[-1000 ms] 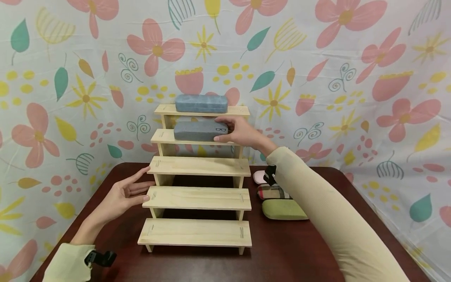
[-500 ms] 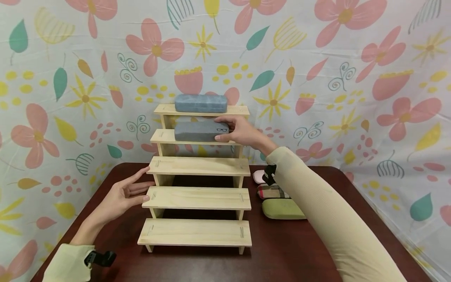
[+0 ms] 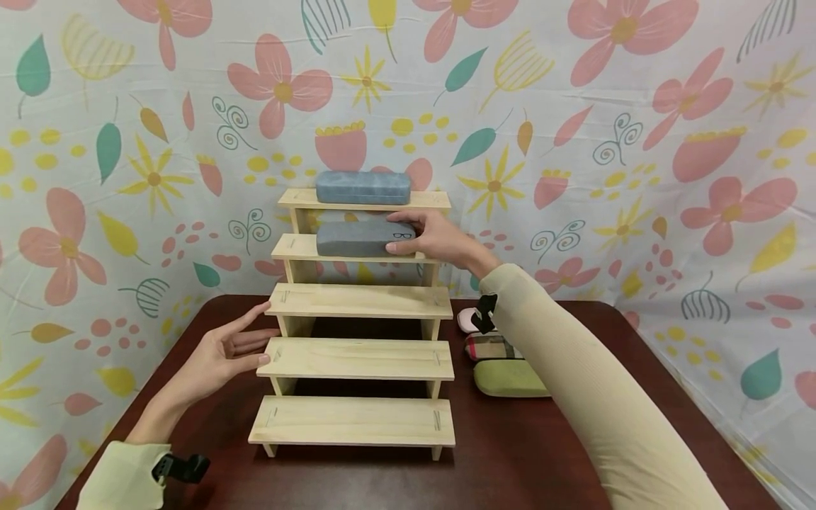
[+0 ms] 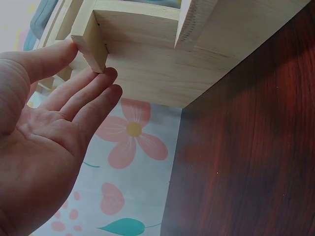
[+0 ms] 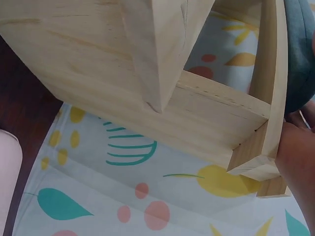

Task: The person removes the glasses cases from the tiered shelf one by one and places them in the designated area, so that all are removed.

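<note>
A five-step wooden display stand (image 3: 360, 360) stands on the table. On its second step from the top lies a grey-blue glasses case (image 3: 357, 238) with a small glasses print at its right end. My right hand (image 3: 436, 237) grips that right end, thumb in front and fingers over the top and back. In the right wrist view only part of the case (image 5: 299, 54) shows. My left hand (image 3: 219, 354) touches the left ends of the stand's middle steps with fingers mostly straight. A lighter blue glasses case (image 3: 363, 188) rests on the top step.
Right of the stand, a green glasses case (image 3: 510, 379), a plaid case (image 3: 491, 348) and a pink case (image 3: 468, 320) lie on the dark red-brown table (image 3: 535, 460). A flower-patterned cloth (image 3: 561, 120) hangs behind.
The grey-blue case has shifted very slightly to the right on its step, with my right hand still gripping it. My left hand stays in place at the stand.
</note>
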A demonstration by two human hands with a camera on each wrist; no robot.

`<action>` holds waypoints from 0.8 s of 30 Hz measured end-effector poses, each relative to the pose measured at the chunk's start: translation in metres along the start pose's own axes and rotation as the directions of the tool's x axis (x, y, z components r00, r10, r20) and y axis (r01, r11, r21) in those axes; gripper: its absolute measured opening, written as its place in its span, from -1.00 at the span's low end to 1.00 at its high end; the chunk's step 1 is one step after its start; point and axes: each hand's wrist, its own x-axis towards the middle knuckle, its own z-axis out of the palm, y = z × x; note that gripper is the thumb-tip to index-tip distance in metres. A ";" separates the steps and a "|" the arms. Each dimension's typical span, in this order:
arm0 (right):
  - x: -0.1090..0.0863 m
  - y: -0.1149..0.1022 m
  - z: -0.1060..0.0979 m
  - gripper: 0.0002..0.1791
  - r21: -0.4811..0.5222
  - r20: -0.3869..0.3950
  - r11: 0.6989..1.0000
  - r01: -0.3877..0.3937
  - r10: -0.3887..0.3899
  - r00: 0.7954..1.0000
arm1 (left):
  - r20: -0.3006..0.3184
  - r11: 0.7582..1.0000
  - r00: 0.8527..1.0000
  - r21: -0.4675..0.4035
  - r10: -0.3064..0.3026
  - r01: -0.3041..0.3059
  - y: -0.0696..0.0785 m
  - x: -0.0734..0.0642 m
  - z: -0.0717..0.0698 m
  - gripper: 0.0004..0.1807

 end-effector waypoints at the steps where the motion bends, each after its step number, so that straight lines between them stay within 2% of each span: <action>1: 0.001 0.000 0.000 -0.22 0.003 0.001 1.000 -0.002 0.002 1.000 | 0.001 1.000 1.000 0.001 0.003 -0.003 0.000 0.000 0.000 -0.05; 8: 0.001 -0.001 -0.002 -0.24 0.018 0.013 1.000 -0.010 0.010 1.000 | 0.011 0.999 0.999 -0.013 0.038 -0.038 0.001 0.000 0.000 -0.05; 24: -0.001 -0.001 -0.006 -0.22 0.020 0.039 0.999 -0.027 0.026 0.999 | 0.012 0.999 0.999 -0.024 0.035 -0.035 -0.002 0.000 -0.002 -0.04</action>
